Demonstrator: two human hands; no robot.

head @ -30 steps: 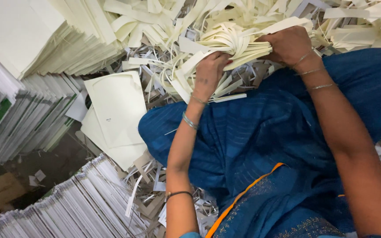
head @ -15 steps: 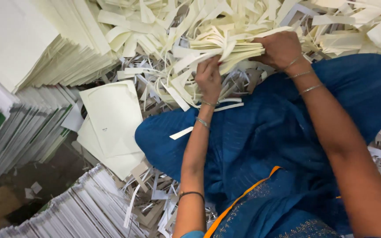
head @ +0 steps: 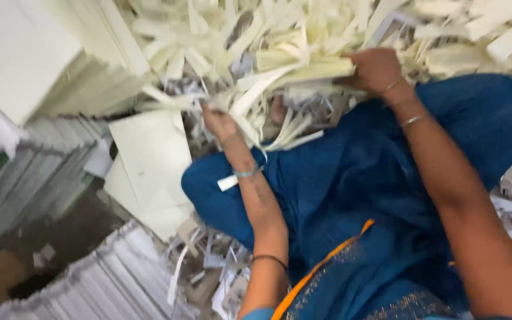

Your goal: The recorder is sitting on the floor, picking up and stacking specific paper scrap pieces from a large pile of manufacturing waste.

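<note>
Centrally, a bundle of cream paper strips [head: 303, 74] lies across the top of a loose heap of paper trimmings [head: 208, 35], just beyond the blue-clad knees [head: 351, 178]. Right hand [head: 374, 70]: closed over the bundle's right end. Left hand [head: 220, 123]: fingers curled around strips hanging at the bundle's left end. Flat cream sheets [head: 149, 160] lie left of the knees, beside stacked paper piles [head: 37, 178].
</note>
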